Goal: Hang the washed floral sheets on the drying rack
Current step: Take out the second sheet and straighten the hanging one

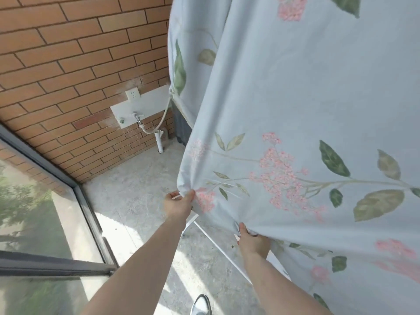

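Sheet fabric, pale blue with pink flowers and green leaves, hangs over the rack and fills the space to the right of the brick wall. Its lower edge is bunched in both hands: the left hand pinches the corner, farther from the wall the right hand grips the hem from below. White rack legs show under that edge. Bare concrete floor lies open between sheet, wall and window frame.
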`<action>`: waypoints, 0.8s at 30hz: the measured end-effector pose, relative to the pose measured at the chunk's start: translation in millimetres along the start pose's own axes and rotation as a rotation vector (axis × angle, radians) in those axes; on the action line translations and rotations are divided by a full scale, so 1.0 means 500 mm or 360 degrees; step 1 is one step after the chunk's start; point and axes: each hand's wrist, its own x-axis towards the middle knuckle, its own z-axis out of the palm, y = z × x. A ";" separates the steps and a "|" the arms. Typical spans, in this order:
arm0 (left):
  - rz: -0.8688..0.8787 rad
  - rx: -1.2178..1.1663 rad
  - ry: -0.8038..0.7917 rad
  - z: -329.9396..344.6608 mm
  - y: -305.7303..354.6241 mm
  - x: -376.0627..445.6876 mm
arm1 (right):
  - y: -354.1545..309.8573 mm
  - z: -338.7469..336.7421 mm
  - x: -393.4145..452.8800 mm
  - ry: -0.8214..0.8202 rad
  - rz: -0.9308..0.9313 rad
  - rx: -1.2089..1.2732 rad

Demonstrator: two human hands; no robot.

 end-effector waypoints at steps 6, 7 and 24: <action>0.0024 0.0010 0.0091 0.028 -0.050 0.071 | 0.048 0.042 0.058 0.0079 0.0073 -0.0073; 0.0026 0.0015 0.0100 0.032 -0.058 0.085 | 0.060 0.050 0.070 0.0063 0.0081 -0.0066; 0.0242 0.0352 0.0152 0.109 -0.140 0.280 | 0.123 0.158 0.182 0.0087 0.0066 -0.0070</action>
